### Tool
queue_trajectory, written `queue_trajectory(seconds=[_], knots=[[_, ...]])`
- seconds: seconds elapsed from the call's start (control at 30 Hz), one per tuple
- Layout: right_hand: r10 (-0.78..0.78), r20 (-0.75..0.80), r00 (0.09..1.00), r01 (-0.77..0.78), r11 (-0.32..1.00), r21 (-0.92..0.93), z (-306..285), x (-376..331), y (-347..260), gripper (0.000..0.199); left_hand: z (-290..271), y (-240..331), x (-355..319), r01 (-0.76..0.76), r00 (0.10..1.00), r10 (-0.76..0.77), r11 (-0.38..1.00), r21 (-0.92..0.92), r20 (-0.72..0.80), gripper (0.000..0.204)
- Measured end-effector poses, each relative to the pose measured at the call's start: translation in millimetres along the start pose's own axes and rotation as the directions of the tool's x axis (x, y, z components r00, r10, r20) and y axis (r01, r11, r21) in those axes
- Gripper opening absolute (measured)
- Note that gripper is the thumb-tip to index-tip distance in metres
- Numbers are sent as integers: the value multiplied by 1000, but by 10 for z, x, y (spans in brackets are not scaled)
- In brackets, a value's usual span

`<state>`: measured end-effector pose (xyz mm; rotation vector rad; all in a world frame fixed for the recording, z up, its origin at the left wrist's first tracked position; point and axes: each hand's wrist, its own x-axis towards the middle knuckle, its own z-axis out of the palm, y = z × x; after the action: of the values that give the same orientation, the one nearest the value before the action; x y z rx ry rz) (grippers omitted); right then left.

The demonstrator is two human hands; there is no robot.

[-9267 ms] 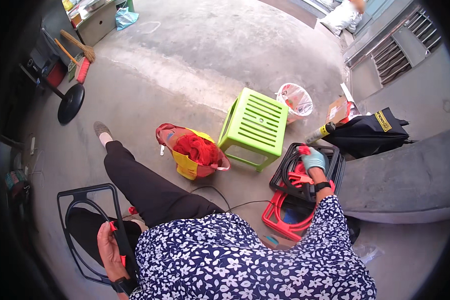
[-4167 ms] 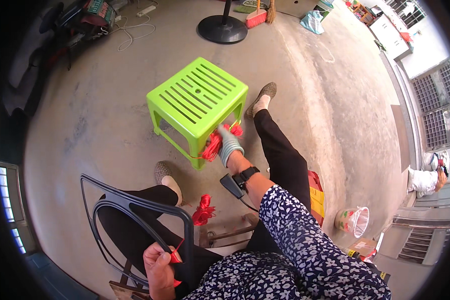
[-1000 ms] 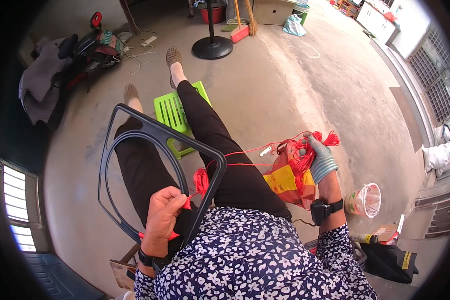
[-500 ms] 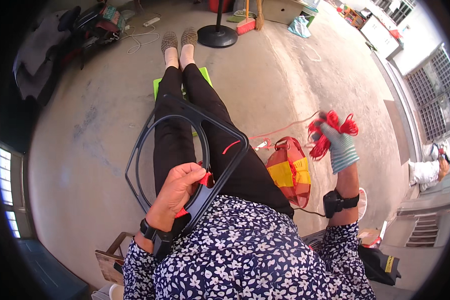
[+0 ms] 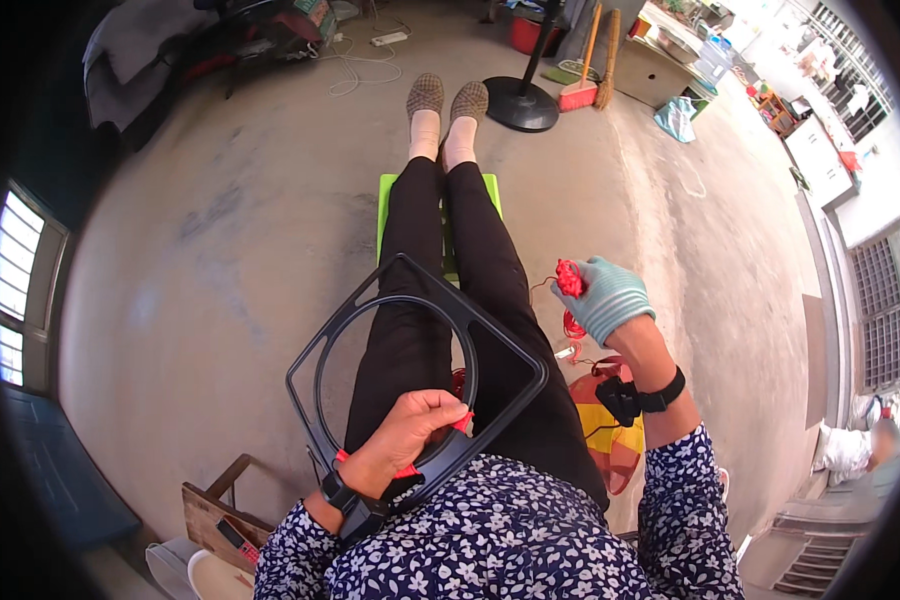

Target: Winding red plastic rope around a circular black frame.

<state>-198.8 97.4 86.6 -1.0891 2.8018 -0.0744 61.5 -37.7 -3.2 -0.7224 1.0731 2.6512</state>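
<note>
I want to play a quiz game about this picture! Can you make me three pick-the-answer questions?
1. Where is the green stool?
A. under the person's stretched legs
B. on the lap
C. beside the broom

2. What colour is the glove on the right hand?
A. yellow
B. pale blue-green
C. black

3. What is the left hand doing?
A. lying open on the floor
B. gripping the black frame
C. holding a broom

Answers: 1 A, the stool shows on both sides of the legs. 2 B, the glove is pale blue-green and holds red cord. 3 B, the fingers curl around the frame's rim.
</note>
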Motion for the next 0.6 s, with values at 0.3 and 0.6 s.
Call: queue_trajectory(seconds=[0.3,0.6], knots=[[-86,-324,942,302,637,710,-234,348,-329,22,-75,-124,111,-44,999,49,973,225,-17,14],[-148,-179,973,217,307,926,218,91,-519,28,-4,-44,407,-40,997,57,951,305,-45,13]])
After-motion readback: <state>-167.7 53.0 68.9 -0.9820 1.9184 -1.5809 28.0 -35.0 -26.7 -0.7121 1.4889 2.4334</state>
